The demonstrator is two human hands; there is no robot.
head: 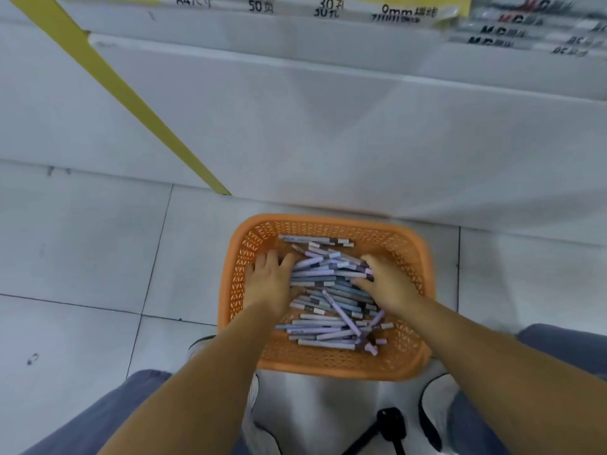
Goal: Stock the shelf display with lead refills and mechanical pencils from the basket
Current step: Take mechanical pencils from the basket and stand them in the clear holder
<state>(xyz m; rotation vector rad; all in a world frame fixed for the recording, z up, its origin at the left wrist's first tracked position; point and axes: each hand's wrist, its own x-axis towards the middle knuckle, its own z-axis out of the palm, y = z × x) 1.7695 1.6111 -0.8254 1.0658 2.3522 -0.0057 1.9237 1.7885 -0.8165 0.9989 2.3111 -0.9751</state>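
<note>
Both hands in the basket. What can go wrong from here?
1. The pencils lie crisscrossed in a loose pile; scooped between the left hand and right hand, some may slip out.
2. The basket sits unheld on the floor; a hard pull may shift it.

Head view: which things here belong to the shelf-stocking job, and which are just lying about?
Job: orange basket, pencils in it, left hand and right hand on the pile, white shelf unit.
Lying about: yellow strip, black stand, labelled packs above.

Head cam, wide-angle, aimed steeply down, close over basket, shelf base at top
</note>
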